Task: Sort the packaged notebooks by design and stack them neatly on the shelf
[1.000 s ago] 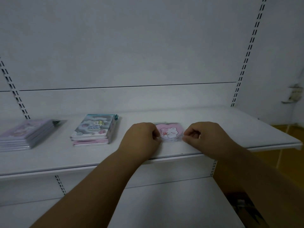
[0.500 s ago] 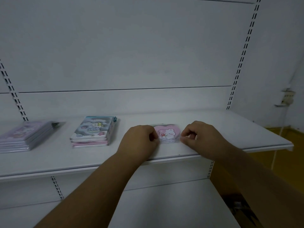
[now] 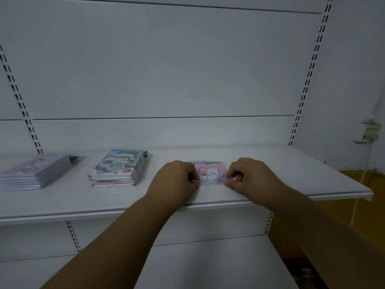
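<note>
A small stack of pink heart-shaped notebooks [image 3: 210, 173] with a white bear on top lies on the white shelf [image 3: 291, 180]. My left hand [image 3: 175, 180] pinches the stack's left edge and my right hand [image 3: 248, 176] pinches its right edge, fingers curled. Further left stands a stack of grey-blue cloud-design notebooks [image 3: 118, 168]. At the far left lies a stack of purple notebooks [image 3: 35, 171], partly cut off by the frame edge.
A white back panel with slotted uprights [image 3: 308, 80] rises behind the shelf. A lower white shelf [image 3: 208, 263] sits below. To the right are a wall socket [image 3: 370, 132] with a hanging cable and a yellow floor [image 3: 370, 205].
Both hands stay on the pink stack's two sides with barely any shift. The view has tilted slightly, so the shelf sits a little lower and further left in the frame.
</note>
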The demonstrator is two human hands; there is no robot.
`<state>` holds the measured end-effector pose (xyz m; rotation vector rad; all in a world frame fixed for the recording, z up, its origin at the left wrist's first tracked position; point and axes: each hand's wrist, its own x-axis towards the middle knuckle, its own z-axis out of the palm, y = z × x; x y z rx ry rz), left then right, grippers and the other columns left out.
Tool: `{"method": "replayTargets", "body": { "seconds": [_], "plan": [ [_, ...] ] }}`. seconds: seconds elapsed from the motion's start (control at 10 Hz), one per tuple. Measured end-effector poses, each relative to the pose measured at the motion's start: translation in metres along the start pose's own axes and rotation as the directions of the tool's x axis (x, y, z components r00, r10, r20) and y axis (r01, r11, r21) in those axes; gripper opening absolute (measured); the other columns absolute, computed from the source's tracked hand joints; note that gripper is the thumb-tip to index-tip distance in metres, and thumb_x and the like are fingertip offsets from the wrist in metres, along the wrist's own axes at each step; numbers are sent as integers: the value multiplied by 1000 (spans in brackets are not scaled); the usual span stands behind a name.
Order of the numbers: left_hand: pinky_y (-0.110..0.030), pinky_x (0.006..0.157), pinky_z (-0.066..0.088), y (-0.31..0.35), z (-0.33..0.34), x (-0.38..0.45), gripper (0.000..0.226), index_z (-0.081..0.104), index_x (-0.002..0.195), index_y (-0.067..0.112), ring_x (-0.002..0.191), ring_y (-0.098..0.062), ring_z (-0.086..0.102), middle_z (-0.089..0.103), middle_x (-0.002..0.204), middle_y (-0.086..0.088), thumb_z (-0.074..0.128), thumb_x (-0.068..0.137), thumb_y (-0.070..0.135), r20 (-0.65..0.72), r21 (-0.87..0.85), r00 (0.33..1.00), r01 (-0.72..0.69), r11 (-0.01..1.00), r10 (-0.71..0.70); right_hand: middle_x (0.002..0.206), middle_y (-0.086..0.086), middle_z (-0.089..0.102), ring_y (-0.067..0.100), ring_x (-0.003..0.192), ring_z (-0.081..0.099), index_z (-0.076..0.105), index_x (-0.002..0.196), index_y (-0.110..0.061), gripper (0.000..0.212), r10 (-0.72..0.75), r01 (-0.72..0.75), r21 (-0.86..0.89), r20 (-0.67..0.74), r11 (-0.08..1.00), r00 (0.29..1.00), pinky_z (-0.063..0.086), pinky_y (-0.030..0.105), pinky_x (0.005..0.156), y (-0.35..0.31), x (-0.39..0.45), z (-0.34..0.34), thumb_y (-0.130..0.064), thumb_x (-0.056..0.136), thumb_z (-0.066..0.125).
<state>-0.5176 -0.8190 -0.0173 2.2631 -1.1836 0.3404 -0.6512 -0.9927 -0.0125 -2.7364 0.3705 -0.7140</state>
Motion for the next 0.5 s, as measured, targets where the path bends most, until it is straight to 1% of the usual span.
{"method": "replayTargets", "body": {
  "seconds": [0.2, 0.3, 0.4, 0.5],
  "plan": [
    [-22, 67, 44, 1, 0, 1, 7, 70, 85, 24, 77, -11, 58, 69, 86, 6, 63, 83, 26, -3, 7, 1000, -5, 1000, 5, 73, -11, 55, 0, 66, 51, 68, 78, -24, 10, 10, -9, 11, -23, 1000, 1000, 35, 14, 61, 1, 1, 2, -32, 77, 73],
    [-21, 67, 40, 1, -1, -1, 10, 69, 91, 25, 78, -10, 55, 65, 88, 7, 66, 83, 30, -10, 13, 1000, -8, 1000, 8, 75, -13, 53, 2, 66, 52, 67, 83, -24, 15, 15, -15, 6, -41, 1000, 999, 33, 12, 60, -1, -1, 0, -35, 76, 75],
    [-21, 68, 39, 2, -3, -3, 18, 65, 98, 27, 80, -10, 53, 55, 89, 9, 68, 83, 36, -64, 34, 998, -7, 999, 9, 76, -17, 49, 2, 64, 52, 64, 86, -29, 16, -6, 6, -1, -88, 1000, 996, 31, 10, 59, -5, -3, -2, -41, 78, 72],
    [-22, 71, 43, 2, -10, -14, 21, 63, 102, 29, 83, -10, 53, 52, 92, 10, 65, 85, 40, -126, 28, 992, -9, 1000, 12, 83, -17, 49, 0, 69, 51, 65, 92, -30, 15, -34, 36, 14, -129, 999, 991, 31, 11, 61, -22, -3, -3, -40, 82, 68]
  ]
}}
